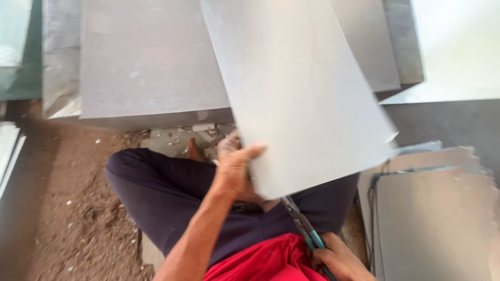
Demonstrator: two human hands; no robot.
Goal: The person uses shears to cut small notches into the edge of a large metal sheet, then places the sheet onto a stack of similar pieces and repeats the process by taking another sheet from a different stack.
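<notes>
A large grey metal sheet (302, 88) tilts up over my lap. My left hand (237, 166) grips its lower left edge, thumb on top. My right hand (338, 260) is closed on the teal handles of metal snips (304, 226), whose blades meet the sheet's bottom edge near the middle. I sit cross-legged in dark trousers (166, 192) and a red shirt (265, 263).
More grey sheets (151, 62) lie stacked on the ground ahead. A pile of cut sheets (437, 208) sits at my right. Brown dirt floor (67, 208) with small scraps spreads to the left. A pale sheet (458, 47) lies at the far right.
</notes>
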